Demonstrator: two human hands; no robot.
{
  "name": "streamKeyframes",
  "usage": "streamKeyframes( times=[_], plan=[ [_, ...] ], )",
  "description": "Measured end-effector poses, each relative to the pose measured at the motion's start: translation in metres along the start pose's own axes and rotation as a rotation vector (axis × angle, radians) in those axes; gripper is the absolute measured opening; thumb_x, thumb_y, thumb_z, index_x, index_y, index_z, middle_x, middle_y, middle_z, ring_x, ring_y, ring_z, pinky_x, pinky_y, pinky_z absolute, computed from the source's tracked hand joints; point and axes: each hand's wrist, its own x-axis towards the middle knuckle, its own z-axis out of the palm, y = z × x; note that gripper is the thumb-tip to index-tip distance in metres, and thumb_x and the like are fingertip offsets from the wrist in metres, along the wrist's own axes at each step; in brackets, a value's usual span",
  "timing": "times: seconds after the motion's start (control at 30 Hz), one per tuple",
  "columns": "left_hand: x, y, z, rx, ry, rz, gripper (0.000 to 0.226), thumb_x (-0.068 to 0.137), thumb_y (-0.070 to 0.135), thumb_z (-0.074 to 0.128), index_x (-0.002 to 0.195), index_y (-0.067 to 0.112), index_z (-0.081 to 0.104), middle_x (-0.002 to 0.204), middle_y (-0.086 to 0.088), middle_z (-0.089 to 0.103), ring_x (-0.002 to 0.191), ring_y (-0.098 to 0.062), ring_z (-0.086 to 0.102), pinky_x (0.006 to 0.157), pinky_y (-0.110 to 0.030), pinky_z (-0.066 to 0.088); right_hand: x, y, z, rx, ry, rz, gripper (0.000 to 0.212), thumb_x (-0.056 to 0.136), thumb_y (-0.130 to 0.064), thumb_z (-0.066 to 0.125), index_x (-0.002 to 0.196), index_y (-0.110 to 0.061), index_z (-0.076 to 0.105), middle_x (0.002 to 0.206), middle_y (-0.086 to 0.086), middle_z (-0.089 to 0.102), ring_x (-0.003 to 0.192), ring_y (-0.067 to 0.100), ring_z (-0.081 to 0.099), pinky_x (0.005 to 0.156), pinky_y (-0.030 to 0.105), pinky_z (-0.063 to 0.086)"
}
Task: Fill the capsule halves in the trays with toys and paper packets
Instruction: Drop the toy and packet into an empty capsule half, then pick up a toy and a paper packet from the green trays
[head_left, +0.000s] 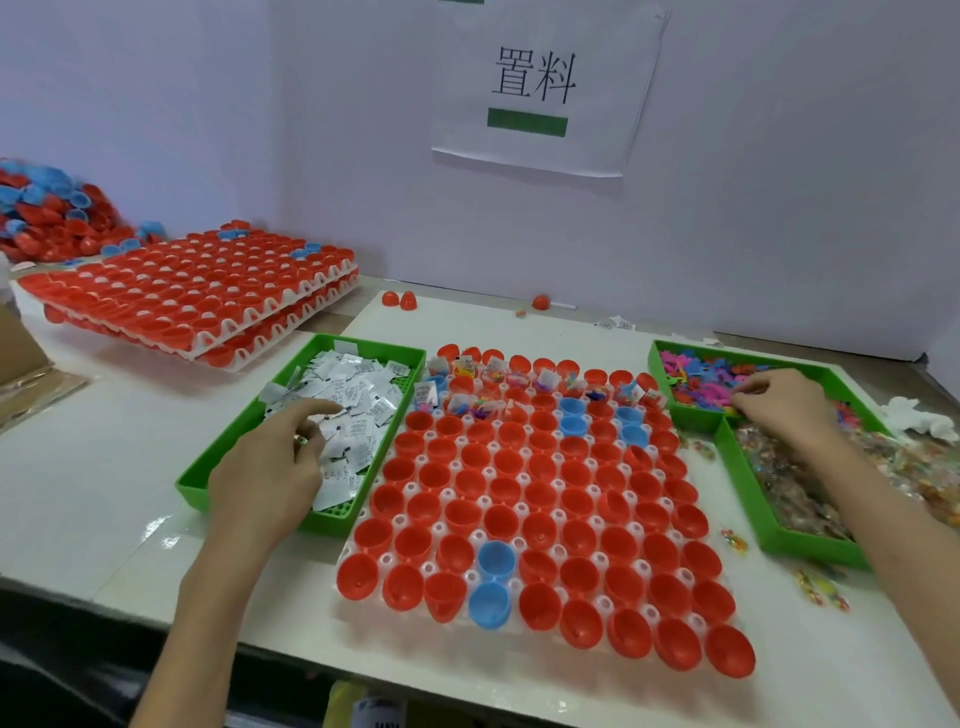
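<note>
- The white surface (104, 493) carries everything. Small wrapped pieces (732, 540) already lie loose on it beside the right forearm, so more spillage looks likely if a load is carried carelessly.
- A white plastic grid tray (387, 559) sits between the two hands, packed with red and blue plastic capsule halves (540, 605). Only the rows just beyond the fingertips hold contents; those nearer the wrists stand empty. Several halves tilt, so a brushing forearm could tip them, and a half could be skipped or filled twice.
- A green plastic tray (193, 488) lies under the left hand. Another green plastic tray (693, 422) lies under the right hand.
- The left hand (270, 467) has its fingers bent down onto the white paper packets (358, 395). I cannot tell whether one is gripped. Packets clinging together could come up as a pair.
- The right hand (784, 410) pinches into the small multicoloured plastic toys (696, 371), thumb meeting fingertips. Tangled toys might lift as a clump and scatter.
</note>
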Motion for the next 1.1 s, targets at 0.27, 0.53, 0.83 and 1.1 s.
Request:
streamKeyframes(
  times=[0.27, 0.53, 0.83, 1.1],
  plan=[
    [-0.009, 0.011, -0.013, -0.399, 0.123, 0.047, 0.042, 0.1, -0.004, 0.05, 0.109, 0.034, 0.065, 0.096, 0.0, 0.062, 0.082, -0.022, 0.072, 0.056, -0.032, 0.049, 0.007, 0.008, -0.001, -0.004, 0.002, -0.031, 0.014, 0.089, -0.031, 0.075, 0.076, -0.025, 0.072, 0.086, 0.001, 0.071, 0.081, 0.02, 0.06, 0.078, 0.039, 0.054],
    [-0.036, 0.067, -0.017, -0.612, 0.174, 0.134, 0.051, 0.099, -0.004, 0.051, 0.099, 0.045, 0.065, 0.092, 0.002, 0.06, 0.072, -0.008, 0.065, 0.058, -0.02, 0.05, 0.003, 0.007, -0.004, 0.012, -0.097, -0.058, 0.015, 0.097, -0.033, 0.062, 0.092, -0.021, 0.07, 0.092, 0.002, 0.069, 0.091, 0.026, 0.063, 0.094, 0.049, 0.05],
    [-0.067, 0.156, 0.014, -0.911, -0.011, 0.116, 0.029, 0.095, 0.007, 0.065, 0.098, 0.035, 0.073, 0.092, 0.011, 0.07, 0.078, -0.007, 0.072, 0.061, -0.018, 0.059, -0.002, 0.008, -0.004, 0.046, -0.009, -0.139, 0.02, 0.09, -0.032, 0.073, 0.072, -0.032, 0.064, 0.076, -0.01, 0.065, 0.071, 0.007, 0.059, 0.077, 0.04, 0.056],
    [-0.061, 0.184, 0.005, -1.029, -0.029, 0.15, 0.018, 0.095, 0.009, 0.066, 0.1, 0.024, 0.075, 0.087, 0.007, 0.077, 0.089, -0.005, 0.072, 0.071, -0.013, 0.054, -0.008, 0.015, 0.004, 0.107, 0.004, -0.196, 0.012, 0.098, -0.032, 0.061, 0.087, -0.026, 0.064, 0.084, -0.014, 0.061, 0.075, 0.003, 0.055, 0.075, 0.033, 0.045]
  ],
)
